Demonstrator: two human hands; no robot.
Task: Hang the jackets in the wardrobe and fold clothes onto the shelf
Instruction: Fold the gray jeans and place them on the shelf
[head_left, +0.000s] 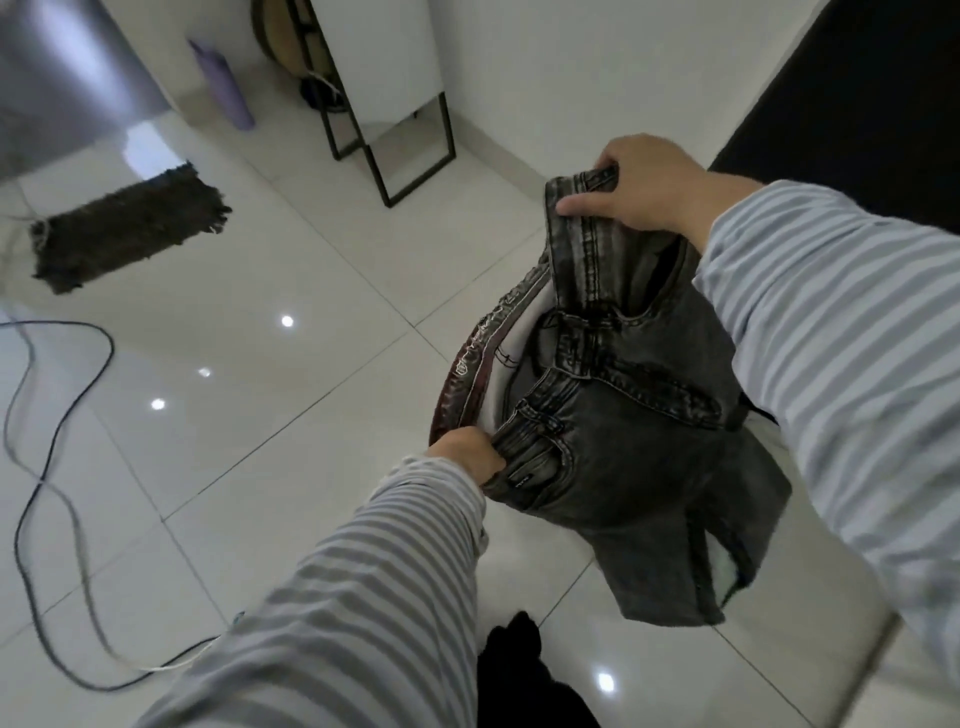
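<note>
Sleeves: grey-and-white striped long sleeves (332, 587) fill the near foreground, both arms reaching out over the floor so the garment hangs free of the body.
Floor: glossy white tiled floor (270, 415) spreads under everything, with ceiling lights mirrored in it.
Jeans: faded dark grey denim jeans (634, 441) are held up in the air right of centre, waistband stretched open between the two hands and the legs drooping down toward the near right; I judge this spread is meant to square the waist before folding.
Wardrobe and shelf: neither can be told with certainty here, so the jeans are held well short of any place to put them.
Mat: shaggy dark brown rectangular floor mat (130, 234) lies far left.
Stand: white panel on a black metal frame (395, 130) stands at the far centre, against the wall.
Cable: thin dark looping cord (57, 395) trails along the left side of the floor.
Dark cloth: black garment heap (519, 670) sits at the near bottom edge, possibly waiting its turn.
Right hand: right hand (639, 187) pinches the far end of the waistband, fingers curled over its edge.
Left hand: left hand (467, 452) clenches the near end of the waistband by a belt loop.
</note>
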